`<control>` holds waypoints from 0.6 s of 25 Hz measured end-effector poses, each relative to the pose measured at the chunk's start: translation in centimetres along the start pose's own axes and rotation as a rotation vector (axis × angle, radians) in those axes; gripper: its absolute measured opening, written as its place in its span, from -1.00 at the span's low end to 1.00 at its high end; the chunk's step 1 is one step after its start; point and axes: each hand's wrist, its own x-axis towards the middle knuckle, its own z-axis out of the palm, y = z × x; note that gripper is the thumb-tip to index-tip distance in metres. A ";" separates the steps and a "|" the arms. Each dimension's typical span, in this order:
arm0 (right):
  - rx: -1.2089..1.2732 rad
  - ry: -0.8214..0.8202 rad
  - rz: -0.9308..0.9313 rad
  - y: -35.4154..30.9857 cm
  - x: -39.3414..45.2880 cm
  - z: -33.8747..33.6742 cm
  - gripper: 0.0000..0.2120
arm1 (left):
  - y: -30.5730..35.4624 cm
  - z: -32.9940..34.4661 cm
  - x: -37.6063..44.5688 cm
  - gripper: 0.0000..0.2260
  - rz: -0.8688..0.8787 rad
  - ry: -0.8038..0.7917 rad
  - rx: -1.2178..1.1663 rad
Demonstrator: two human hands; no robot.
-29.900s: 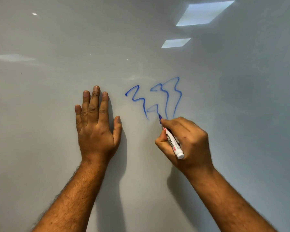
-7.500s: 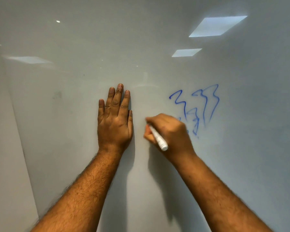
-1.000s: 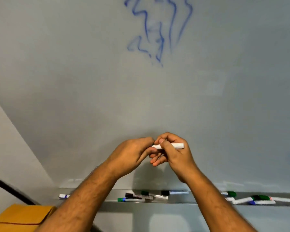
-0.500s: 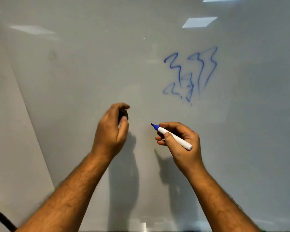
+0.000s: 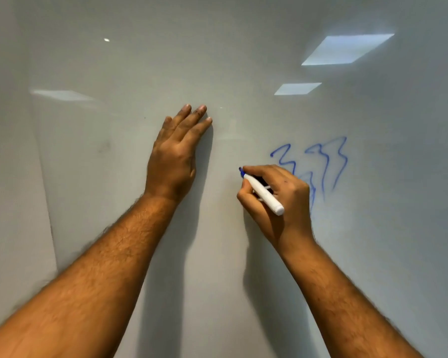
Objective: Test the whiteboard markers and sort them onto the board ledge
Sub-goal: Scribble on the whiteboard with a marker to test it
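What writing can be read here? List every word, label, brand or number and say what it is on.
No readable text.
Marker, gripped in the right hand: the white barrel shows no print from this side; any label is hidden by the fingers.
Whiteboard: only a blue scribble of wavy test strokes, which spells no letters or numbers.
Left hand: rests flat on the board and carries nothing written.

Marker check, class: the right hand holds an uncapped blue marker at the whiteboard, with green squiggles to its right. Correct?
Not quite. The head view shows the squiggles are blue, not green. The right hand does hold the uncapped blue marker at the whiteboard.
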 end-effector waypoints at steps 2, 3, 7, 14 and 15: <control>-0.077 0.048 -0.056 0.4 2.0 1.1 -0.83 | -0.6 0.7 -0.4 -0.54 0.039 0.025 0.023; -0.102 0.021 -0.091 0.6 2.6 1.6 -0.83 | -0.7 0.8 -0.6 -0.51 0.049 0.029 0.030; -0.188 -0.038 -0.214 1.6 0.9 2.3 -0.86 | -0.1 0.7 -1.2 -0.48 0.038 0.014 0.072; -0.193 -0.145 -0.103 1.9 -5.4 1.3 -0.91 | 0.8 0.7 -3.7 -0.44 -0.040 -0.052 0.206; -0.205 -0.227 -0.089 1.5 -5.8 1.1 -0.91 | 0.9 0.7 -4.3 -0.44 -0.047 -0.055 0.222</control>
